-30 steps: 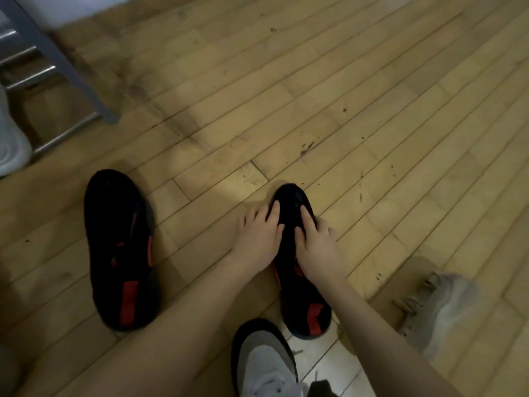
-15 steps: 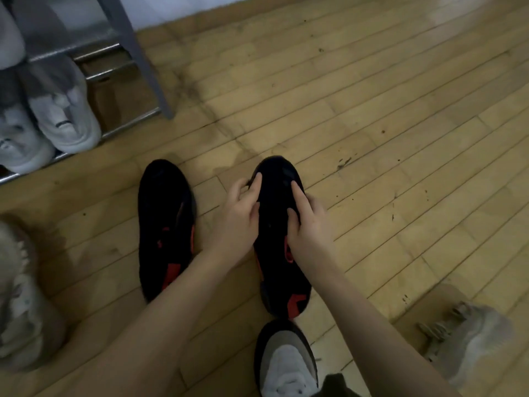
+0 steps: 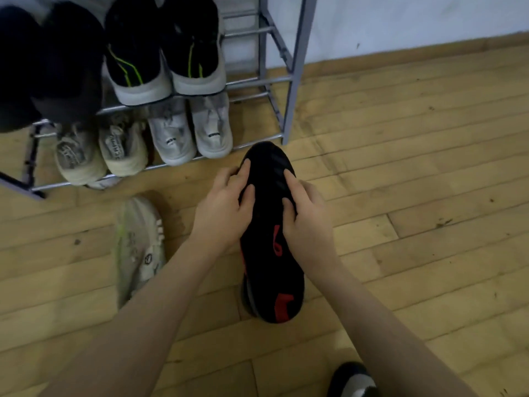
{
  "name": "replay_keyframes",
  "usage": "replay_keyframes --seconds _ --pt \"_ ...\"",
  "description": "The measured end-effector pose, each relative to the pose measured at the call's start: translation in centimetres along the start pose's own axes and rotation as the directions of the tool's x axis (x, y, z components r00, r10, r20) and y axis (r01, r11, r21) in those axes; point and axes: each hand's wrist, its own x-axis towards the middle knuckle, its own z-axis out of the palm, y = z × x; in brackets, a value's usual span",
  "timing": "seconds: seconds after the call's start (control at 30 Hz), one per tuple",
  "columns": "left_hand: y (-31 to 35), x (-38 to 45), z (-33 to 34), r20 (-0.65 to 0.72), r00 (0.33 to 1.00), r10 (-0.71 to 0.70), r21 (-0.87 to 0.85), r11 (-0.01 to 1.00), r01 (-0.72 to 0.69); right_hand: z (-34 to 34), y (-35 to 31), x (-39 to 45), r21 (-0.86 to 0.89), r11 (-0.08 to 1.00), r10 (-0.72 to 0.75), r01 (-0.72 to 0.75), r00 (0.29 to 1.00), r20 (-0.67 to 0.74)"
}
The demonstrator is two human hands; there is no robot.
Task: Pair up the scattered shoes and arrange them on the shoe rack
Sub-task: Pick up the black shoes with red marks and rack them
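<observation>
A black shoe with red marks [image 3: 269, 253] is lifted above the wooden floor, toe pointing at the grey metal shoe rack [image 3: 294, 81]. My left hand [image 3: 223, 213] grips its left side and my right hand [image 3: 309, 224] grips its right side, fingers curled over the front half. A dark edge shows under the shoe's left heel; I cannot tell whether it is the second black shoe. The toe is just in front of the rack's lowest rail, near its right end.
On the rack, a black pair with green lines [image 3: 163, 53] and dark shoes [image 3: 43, 67] sit above; a white pair [image 3: 191, 133] and a beige pair [image 3: 100, 150] below. A cream shoe [image 3: 140, 247] lies on the floor at left, a grey-black shoe [image 3: 352, 382] bottom right.
Both hands have lifted the black shoe off the floor and carried it forward to the rack. The other black shoe that lay to its left no longer shows separately.
</observation>
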Motion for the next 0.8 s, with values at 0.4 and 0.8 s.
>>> replay_keyframes --seconds 0.4,0.8 --pt "-10.7 2.3 -0.5 0.184 0.963 -0.197 0.174 0.971 0.165 9.1 -0.5 2.7 -0.060 0.998 -0.003 0.021 0.958 0.287" --pt "-8.5 -2.4 0.6 0.251 0.904 -0.347 0.078 0.938 0.338 6.5 2.0 -1.1 -0.077 0.992 0.125 -0.105 0.936 0.329"
